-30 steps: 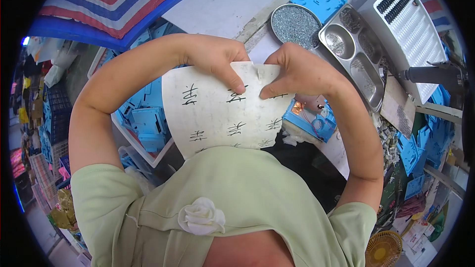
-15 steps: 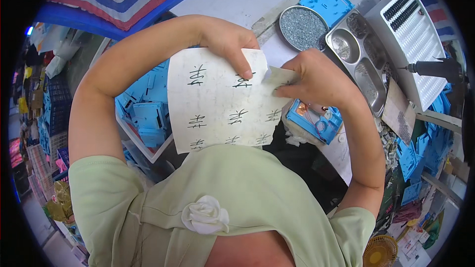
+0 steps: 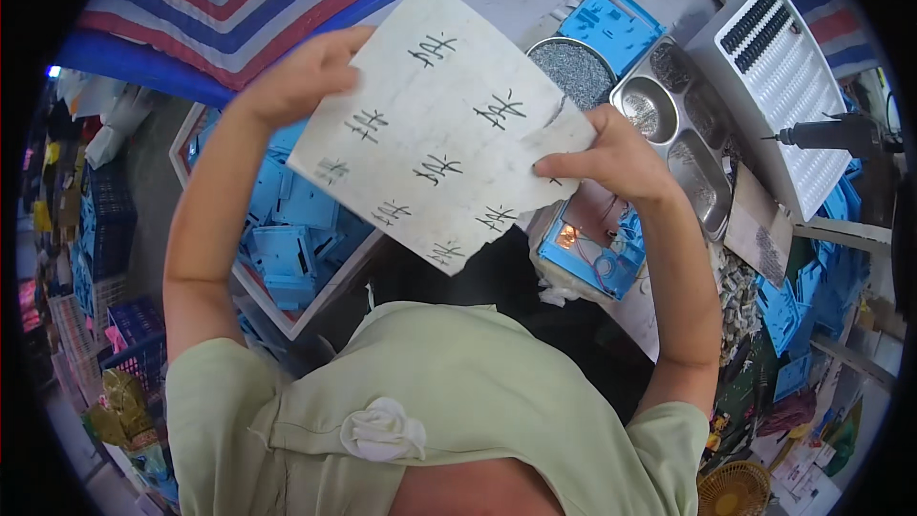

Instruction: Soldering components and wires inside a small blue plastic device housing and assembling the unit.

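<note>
A worn white sheet of paper (image 3: 458,139), hand-marked with dark characters, hangs tilted in front of my chest. My right hand (image 3: 611,158) pinches its right corner, thumb on the front face and fingers behind. Close to that grip, a crease or tear shows at the sheet's upper right edge. At the upper left edge is my left hand (image 3: 310,76), its fingers bent toward the paper. Some of those fingers are blurred or covered by the sheet, so I cannot tell whether they grip it. Under my right hand sits a blue plastic casing (image 3: 597,263) with wires and a coppery part.
A round pan (image 3: 573,72) of small metal parts stands beside a blue plastic panel (image 3: 611,24). Right of these are a compartmented metal tray (image 3: 693,177), a white ridged tray (image 3: 778,86) and an electric screwdriver (image 3: 831,134). Blue panels (image 3: 296,248) fill a crate at left.
The sheet has turned and risen, now standing on a slant. My left hand has moved left from the sheet's top to its upper left edge, while my right hand keeps its pinch slightly lower.
</note>
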Action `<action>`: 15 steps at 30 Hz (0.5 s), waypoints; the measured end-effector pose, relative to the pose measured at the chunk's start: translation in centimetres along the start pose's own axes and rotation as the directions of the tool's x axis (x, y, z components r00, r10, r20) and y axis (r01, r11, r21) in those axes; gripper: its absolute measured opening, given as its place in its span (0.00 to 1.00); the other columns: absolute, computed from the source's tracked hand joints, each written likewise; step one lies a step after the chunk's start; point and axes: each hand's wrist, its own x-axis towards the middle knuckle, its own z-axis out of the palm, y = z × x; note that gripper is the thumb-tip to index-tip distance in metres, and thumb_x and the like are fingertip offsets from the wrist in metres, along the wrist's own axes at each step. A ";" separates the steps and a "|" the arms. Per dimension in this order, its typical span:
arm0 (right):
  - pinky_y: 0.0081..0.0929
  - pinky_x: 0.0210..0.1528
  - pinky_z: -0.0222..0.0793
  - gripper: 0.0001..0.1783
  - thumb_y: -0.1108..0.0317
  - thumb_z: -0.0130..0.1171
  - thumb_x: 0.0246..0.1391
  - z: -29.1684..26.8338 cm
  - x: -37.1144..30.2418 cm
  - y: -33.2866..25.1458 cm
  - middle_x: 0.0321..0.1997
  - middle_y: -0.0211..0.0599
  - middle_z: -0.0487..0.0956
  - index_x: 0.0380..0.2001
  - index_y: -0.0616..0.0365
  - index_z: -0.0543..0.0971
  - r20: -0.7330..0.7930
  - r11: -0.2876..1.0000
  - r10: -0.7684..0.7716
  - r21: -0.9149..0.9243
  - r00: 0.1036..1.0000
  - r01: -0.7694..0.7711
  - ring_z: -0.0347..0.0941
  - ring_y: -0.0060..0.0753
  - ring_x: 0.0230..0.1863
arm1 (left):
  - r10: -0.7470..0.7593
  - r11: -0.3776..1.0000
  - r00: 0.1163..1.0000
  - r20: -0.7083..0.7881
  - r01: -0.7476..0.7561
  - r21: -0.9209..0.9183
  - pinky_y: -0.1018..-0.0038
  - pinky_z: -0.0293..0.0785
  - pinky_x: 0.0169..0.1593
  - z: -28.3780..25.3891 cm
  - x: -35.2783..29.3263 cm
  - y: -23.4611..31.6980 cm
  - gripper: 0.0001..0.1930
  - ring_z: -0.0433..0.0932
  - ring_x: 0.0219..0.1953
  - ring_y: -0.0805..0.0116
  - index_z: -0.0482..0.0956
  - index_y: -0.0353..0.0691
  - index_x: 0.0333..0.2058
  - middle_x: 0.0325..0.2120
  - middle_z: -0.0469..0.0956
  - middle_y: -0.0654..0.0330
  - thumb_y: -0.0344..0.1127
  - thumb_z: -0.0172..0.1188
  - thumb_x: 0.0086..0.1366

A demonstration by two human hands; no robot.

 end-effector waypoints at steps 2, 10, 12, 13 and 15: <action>0.24 0.46 0.76 0.19 0.68 0.74 0.44 -0.1 0.6 0.1 0.36 0.40 0.87 0.39 0.68 0.86 0.096 0.998 -0.002 -0.068 0.995 0.009 0.82 0.26 0.37 | -0.032 0.997 0.993 -0.112 0.039 0.064 0.76 0.82 0.42 2.0 -1.1 0.0 0.22 0.84 0.43 0.70 0.77 0.27 0.56 0.44 0.84 0.50 0.36 0.62 0.69; 0.26 0.49 0.74 0.32 0.58 0.78 0.38 -1.4 2.3 -4.6 0.41 0.46 0.86 0.47 0.64 0.84 0.285 0.897 0.169 -0.442 0.944 -0.027 0.82 0.34 0.43 | -0.063 0.985 0.951 -0.302 0.109 0.136 0.81 0.80 0.38 4.4 -1.4 0.9 0.15 0.84 0.33 0.78 0.80 0.30 0.50 0.37 0.86 0.56 0.33 0.63 0.69; 0.27 0.49 0.74 0.32 0.58 0.78 0.39 -0.5 2.8 -5.1 0.41 0.47 0.85 0.48 0.64 0.84 0.236 0.877 0.193 -0.476 0.952 -0.059 0.82 0.35 0.43 | -0.054 0.992 0.940 -0.337 0.090 0.093 0.80 0.80 0.36 4.7 -1.2 1.2 0.16 0.85 0.32 0.75 0.80 0.27 0.50 0.36 0.86 0.54 0.32 0.63 0.68; 0.28 0.49 0.74 0.33 0.57 0.78 0.39 0.6 2.9 -5.3 0.41 0.48 0.85 0.48 0.64 0.84 0.138 0.855 0.193 -0.510 0.971 -0.098 0.82 0.35 0.44 | -0.051 0.994 0.932 -0.359 0.082 0.072 0.79 0.80 0.36 4.7 -1.2 1.4 0.17 0.85 0.31 0.74 0.80 0.25 0.50 0.36 0.86 0.53 0.32 0.64 0.67; 0.29 0.46 0.76 0.29 0.58 0.78 0.42 1.9 2.1 -4.8 0.38 0.48 0.86 0.45 0.66 0.85 -0.027 0.828 0.100 -0.551 0.995 -0.098 0.83 0.35 0.40 | -0.113 0.993 0.929 -0.352 0.120 -0.001 0.80 0.79 0.36 3.8 -1.4 1.9 0.17 0.84 0.31 0.74 0.79 0.25 0.51 0.36 0.86 0.53 0.31 0.64 0.67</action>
